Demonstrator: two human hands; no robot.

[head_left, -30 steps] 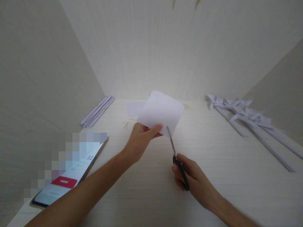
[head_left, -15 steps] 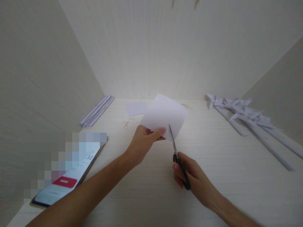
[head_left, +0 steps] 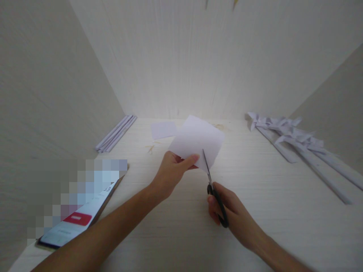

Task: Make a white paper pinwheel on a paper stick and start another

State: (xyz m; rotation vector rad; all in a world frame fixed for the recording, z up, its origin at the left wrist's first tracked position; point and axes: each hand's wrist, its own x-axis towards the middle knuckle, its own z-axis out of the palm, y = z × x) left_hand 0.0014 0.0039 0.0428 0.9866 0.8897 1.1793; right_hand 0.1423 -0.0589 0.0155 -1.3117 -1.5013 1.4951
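White paper sheet (head_left: pixel 197 140) held up off the desk (head_left: pixel 269 196) at 12 o'clock from both hands, pinched at its near edge by the closed left hand (head_left: pixel 172 172), with scissors (head_left: pixel 213 189) gripped in the closed right hand (head_left: pixel 229 211) at 5 o'clock, blade tips into the sheet's lower edge.

Paper sheet (head_left: pixel 197 139) white, plain. Scissors (head_left: pixel 217 198): black handles, silver blades. Folded paper strips (head_left: pixel 300 145) white. Phone (head_left: pixel 76 221) screen: red button.
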